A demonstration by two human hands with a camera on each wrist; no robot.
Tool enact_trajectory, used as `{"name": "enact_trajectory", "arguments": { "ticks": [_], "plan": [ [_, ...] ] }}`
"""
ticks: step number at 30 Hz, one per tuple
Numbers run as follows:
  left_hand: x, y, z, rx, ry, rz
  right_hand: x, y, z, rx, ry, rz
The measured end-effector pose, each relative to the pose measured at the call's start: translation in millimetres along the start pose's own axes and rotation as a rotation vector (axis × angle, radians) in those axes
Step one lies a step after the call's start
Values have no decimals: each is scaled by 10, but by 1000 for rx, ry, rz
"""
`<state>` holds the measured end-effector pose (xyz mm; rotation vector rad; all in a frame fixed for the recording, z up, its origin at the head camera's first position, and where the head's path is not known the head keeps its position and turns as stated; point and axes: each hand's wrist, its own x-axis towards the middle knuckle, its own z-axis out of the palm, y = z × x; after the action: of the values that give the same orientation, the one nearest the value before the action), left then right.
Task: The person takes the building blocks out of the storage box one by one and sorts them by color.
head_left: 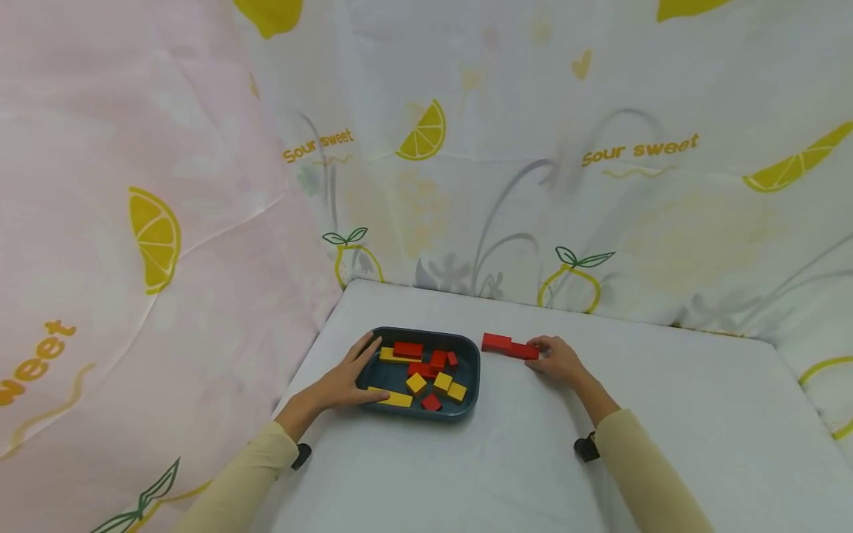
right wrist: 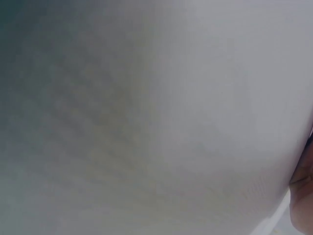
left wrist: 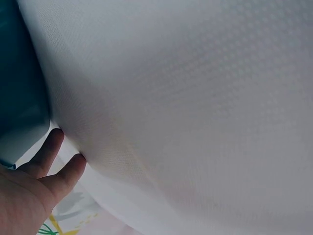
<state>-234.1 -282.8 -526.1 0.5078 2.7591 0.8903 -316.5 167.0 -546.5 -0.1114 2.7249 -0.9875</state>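
A dark blue tray (head_left: 466,403) holds several red and yellow wooden blocks. My left hand (head_left: 343,381) rests at its left end with fingers spread, the thumb reaching over the near rim above a long yellow block (head_left: 400,400). In the left wrist view, two fingers of that hand reach down to the cloth beside the tray wall (left wrist: 24,88). To the right of the tray, my right hand (head_left: 560,361) pinches the right end of a red block (head_left: 523,350). That block lies end to end with another red block (head_left: 496,342). The right wrist view shows only a sliver of the hand.
A white cloth (head_left: 426,474) covers the table. Lemon-printed curtains (head_left: 466,207) rise behind the table and along its left side. Inside the tray lie yellow cubes (head_left: 416,383), a red cube (head_left: 432,403) and longer red blocks (head_left: 408,349).
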Motion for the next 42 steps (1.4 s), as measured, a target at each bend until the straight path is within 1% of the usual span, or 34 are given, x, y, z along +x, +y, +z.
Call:
{"name": "enact_trajectory", "arguments": {
  "ticks": [8, 15, 22, 30, 34, 37, 39, 42],
  "plan": [
    [21, -32, 9, 17, 4, 0, -8, 2, 15, 20, 2, 5],
    [43, -49, 42, 6, -5, 1, -20, 12, 21, 16, 17, 38],
    [49, -45, 51, -2, 0, -4, -19, 35, 18, 1, 24, 24],
    [38, -24, 62, 4, -15, -13, -79, 52, -60, -15, -4, 13],
    [12, -11, 45, -7, -15, -23, -144, 10, -91, 2, 3, -7],
    [-2, -5, 26, -11, -18, -21, -214, -37, -97, 21, 41, -32],
    [-6, -3, 13, -7, -20, -17, -262, -77, -84, 27, 79, -71],
    [-8, -3, -3, 2, -14, -14, -335, -166, -44, 27, 141, -168]
  ]
}}
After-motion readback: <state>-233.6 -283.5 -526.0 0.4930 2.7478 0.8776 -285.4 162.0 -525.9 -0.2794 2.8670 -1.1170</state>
